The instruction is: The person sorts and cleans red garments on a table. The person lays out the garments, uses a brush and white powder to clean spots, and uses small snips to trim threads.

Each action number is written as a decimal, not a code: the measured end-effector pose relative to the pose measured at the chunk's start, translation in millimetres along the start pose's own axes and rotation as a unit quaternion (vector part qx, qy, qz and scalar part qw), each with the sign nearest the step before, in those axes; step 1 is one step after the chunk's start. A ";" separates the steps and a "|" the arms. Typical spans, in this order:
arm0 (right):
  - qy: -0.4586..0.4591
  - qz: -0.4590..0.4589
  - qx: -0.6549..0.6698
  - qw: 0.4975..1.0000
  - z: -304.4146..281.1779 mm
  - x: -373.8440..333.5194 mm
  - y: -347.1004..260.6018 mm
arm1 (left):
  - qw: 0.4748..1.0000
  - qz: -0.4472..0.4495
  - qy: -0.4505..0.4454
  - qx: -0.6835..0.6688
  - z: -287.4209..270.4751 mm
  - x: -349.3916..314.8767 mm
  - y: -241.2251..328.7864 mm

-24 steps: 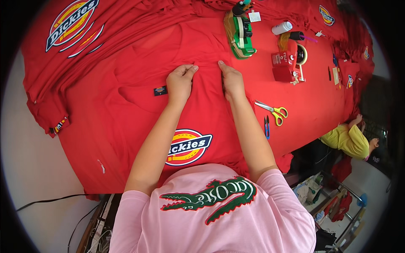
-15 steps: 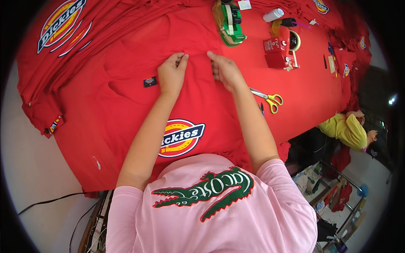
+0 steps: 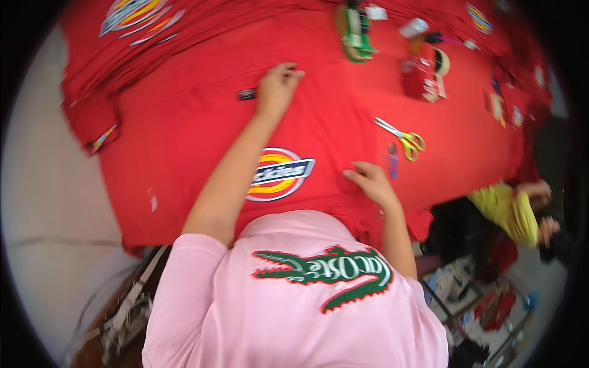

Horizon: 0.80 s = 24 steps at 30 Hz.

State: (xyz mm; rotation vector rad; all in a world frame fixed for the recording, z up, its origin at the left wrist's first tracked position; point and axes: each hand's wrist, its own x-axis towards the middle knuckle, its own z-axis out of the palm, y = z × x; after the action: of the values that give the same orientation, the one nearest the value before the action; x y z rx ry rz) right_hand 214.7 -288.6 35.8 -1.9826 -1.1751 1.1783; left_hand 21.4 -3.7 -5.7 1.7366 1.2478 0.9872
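Observation:
A red T-shirt [image 3: 208,147] lies spread in front of me, with a round yellow, white and dark printed emblem [image 3: 279,184] on its chest and a small black neck label [image 3: 246,94]. My left hand [image 3: 277,89] is at the shirt's far part, beside the label, its fingers closed in a pinch on the cloth. Nearer to me, my right hand [image 3: 372,183] is over the shirt's right side, to the right of the emblem. Its fingers are stretched out and hold nothing; motion smears them a little.
Yellow-handled scissors [image 3: 405,138] and a small blue tool [image 3: 392,161] lie to the right. Beyond stand a green tape dispenser [image 3: 357,37] and a red one [image 3: 420,76]. More red shirts [image 3: 202,37] are heaped along the far side. Another person in yellow [image 3: 506,211] is at right.
My right hand has come back toward me from the far part of the shirt to beside the emblem. My left hand stays by the label. The whole view has shifted.

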 end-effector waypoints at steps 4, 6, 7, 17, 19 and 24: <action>0.058 0.002 -0.021 0.998 4.8 -4.7 24.9 | 1.000 0.007 0.012 0.000 -89.9 -67.8 18.9; 0.076 -0.046 0.020 0.996 7.1 -9.3 41.2 | 0.991 0.038 0.040 0.122 -152.7 -117.8 5.5; 0.083 -0.065 0.028 0.994 10.3 -9.6 43.9 | 0.978 0.042 0.069 0.191 -184.7 -144.3 -4.6; 0.049 -0.115 0.013 0.992 -2.9 0.7 27.1 | 0.930 -0.342 0.093 -0.099 -320.1 -291.7 -76.5; 0.045 -0.110 -0.003 0.993 -18.9 -4.1 5.4 | 0.955 -0.286 0.054 -0.048 -329.4 -296.3 -83.9; 0.040 -0.075 -0.093 0.992 -16.9 -2.9 9.2 | 0.956 -0.229 -0.010 0.183 -329.9 -281.6 -97.1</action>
State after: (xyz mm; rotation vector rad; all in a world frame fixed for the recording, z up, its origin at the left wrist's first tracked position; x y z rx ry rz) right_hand 232.6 -295.8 37.7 -2.0150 -1.4093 0.9351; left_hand -374.5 -205.7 -2.0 1.6002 1.8027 0.4854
